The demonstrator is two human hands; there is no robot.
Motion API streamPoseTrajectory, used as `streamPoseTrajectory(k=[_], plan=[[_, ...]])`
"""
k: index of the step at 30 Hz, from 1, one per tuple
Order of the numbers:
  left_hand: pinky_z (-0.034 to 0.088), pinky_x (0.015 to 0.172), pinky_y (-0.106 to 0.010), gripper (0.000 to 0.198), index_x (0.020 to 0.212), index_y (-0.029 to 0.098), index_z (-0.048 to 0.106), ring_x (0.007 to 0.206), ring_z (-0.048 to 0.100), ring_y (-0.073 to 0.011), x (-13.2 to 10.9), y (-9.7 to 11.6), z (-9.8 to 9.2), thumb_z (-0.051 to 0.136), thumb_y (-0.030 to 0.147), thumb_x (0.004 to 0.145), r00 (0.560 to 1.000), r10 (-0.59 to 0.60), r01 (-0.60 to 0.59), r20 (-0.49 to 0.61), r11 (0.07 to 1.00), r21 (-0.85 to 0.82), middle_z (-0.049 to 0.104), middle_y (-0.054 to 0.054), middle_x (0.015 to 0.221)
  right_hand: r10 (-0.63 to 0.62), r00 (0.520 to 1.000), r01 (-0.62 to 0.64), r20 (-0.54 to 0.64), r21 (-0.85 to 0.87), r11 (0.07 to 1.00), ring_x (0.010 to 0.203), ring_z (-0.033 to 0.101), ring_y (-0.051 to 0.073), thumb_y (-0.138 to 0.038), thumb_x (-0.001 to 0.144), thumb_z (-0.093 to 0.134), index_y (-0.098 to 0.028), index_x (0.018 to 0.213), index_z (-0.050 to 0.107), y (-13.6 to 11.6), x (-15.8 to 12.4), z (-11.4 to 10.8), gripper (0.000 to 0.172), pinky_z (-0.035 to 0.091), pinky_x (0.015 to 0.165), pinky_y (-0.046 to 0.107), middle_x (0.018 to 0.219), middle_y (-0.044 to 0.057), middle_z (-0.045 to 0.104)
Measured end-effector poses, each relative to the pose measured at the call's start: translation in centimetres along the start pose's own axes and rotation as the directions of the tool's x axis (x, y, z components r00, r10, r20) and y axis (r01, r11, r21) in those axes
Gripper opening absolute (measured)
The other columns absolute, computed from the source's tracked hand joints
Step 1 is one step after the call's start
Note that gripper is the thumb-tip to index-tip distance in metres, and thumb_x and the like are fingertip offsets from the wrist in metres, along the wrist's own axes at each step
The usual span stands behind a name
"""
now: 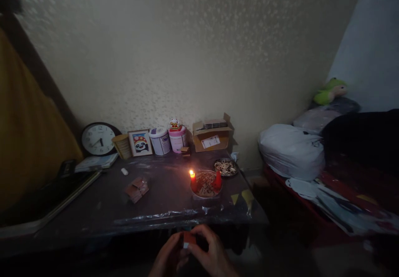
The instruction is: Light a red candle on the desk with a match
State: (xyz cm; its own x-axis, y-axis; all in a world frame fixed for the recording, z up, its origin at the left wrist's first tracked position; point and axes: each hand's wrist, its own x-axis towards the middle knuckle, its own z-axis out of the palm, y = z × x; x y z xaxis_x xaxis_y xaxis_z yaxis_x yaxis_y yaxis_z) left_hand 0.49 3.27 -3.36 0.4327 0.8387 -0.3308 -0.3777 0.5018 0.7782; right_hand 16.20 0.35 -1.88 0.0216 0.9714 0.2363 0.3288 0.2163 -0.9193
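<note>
Both hands meet low in front of me, just off the table's front edge. Between their fingers is a small reddish-brown matchbox (189, 239) with a pale end showing. My left hand (168, 254) grips it from the left, its lower fingers partly in shadow. From the right, my right hand (209, 250) pinches it with thumb and bent forefinger. Beyond them on the table stands a round tray (205, 194) with a speckled surface. A lit red candle (193, 182) rises at its left side and an unlit red candle (217, 181) at its right.
A dish of matchsticks (225, 167) lies behind the tray. On the plastic-covered table (168, 202) are a wrapped reddish packet (137, 189) and a white piece (124, 171). A clock (99, 139), panda picture (141, 143), tins (160, 141) and carton (212, 140) line the wall. Bags (291, 150) sit right.
</note>
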Motion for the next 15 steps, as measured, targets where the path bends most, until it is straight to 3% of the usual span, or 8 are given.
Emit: streamPoseTrajectory(k=[7,15], plan=[[0.041,0.080,-0.038,0.037,0.083,0.020,0.068,0.085,0.061,-0.0264,-0.8,0.8,1.2,0.069,0.050,0.060,1.000,0.007,-0.006,-0.010,0.998,0.069,0.067,-0.007,0.086,0.015,0.999,-0.015,0.037,0.004,1.000,0.085,0.061,0.018,-0.020,0.072,0.062,-0.020,0.089,0.062,-0.8,-0.1,-0.1,0.016,0.045,0.076,0.027,0.087,0.000,0.066],[0.042,0.082,-0.037,0.035,0.081,0.021,0.068,0.086,0.060,-0.0252,-0.9,0.8,1.4,0.070,0.048,0.059,1.000,0.007,-0.007,0.016,1.000,0.006,0.066,-0.005,0.082,0.011,0.999,-0.010,0.045,-0.029,1.000,0.082,0.060,0.017,-0.019,0.072,0.062,-0.020,0.086,0.062,-1.0,-0.1,0.0,0.014,0.044,0.074,0.025,0.085,0.000,0.065]])
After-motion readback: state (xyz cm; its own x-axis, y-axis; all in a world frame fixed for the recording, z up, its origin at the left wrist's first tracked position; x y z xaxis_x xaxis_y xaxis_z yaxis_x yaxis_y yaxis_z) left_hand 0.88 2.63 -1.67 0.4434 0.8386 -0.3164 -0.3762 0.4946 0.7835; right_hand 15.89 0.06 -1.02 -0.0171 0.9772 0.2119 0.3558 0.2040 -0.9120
